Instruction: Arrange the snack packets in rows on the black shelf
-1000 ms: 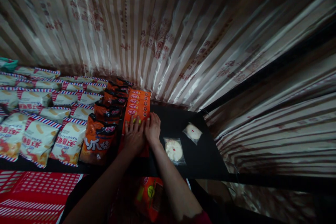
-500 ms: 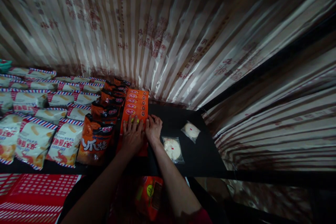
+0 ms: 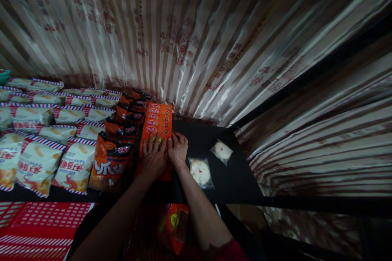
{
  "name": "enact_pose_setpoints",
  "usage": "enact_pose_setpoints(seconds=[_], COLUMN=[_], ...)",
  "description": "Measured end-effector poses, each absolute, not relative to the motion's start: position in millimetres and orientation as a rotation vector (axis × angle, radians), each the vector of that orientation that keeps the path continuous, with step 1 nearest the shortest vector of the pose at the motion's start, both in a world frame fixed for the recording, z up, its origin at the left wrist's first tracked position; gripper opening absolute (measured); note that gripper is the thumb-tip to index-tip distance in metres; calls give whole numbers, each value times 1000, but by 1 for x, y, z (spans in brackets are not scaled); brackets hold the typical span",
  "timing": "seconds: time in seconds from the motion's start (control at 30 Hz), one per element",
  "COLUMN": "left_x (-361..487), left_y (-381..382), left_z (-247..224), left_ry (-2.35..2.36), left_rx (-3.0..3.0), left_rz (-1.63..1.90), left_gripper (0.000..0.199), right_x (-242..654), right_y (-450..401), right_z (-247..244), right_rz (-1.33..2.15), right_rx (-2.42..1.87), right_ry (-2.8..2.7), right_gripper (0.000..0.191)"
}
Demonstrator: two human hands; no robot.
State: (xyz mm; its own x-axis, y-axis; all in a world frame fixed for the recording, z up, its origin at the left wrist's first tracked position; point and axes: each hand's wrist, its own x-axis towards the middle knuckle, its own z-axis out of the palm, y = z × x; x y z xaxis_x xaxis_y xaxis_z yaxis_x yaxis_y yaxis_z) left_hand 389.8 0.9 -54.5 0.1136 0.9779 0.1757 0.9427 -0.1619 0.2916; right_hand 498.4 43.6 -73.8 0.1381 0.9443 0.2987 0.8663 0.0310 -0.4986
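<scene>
A row of orange packs with repeated oval logos runs back along the black shelf. My left hand lies on the near part of this row, palm down with its fingers stretched forward and slightly spread. Beside it, my right hand rests at the row's right edge, fingers extended and a little bent, touching the orange surface. Both hands cover the front packs, so their lower part is hidden. Below the shelf edge, between my forearms, another orange bag with a yellow round mark shows in shadow.
Left of the row stand black-and-orange snack bags, then several rows of white snack bags. Two clear-wrapped round white items lie on the right. A red basket sits below left. Striped sheeting hangs behind; a dark bar slants at right.
Both hands stay on the orange row with almost no movement. The whole view has shifted very slightly.
</scene>
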Motion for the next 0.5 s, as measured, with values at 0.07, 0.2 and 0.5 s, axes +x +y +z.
enact_pose_setpoints(seconds=[0.07,0.2,0.5], left_x=[390,389,390], left_y=[1,2,1], left_z=[-55,-55,-55], left_ry=[1964,1962,1961], left_rx=[2266,2271,2269], left_rz=[502,485,499], left_gripper=[49,50,50], right_x=[499,500,505], right_y=[44,45,64], right_z=[-74,-75,-72], right_rz=[181,200,266], right_rx=[-1840,-1832,-1760], right_ry=[-1733,-1718,-1718], right_gripper=[35,36,39])
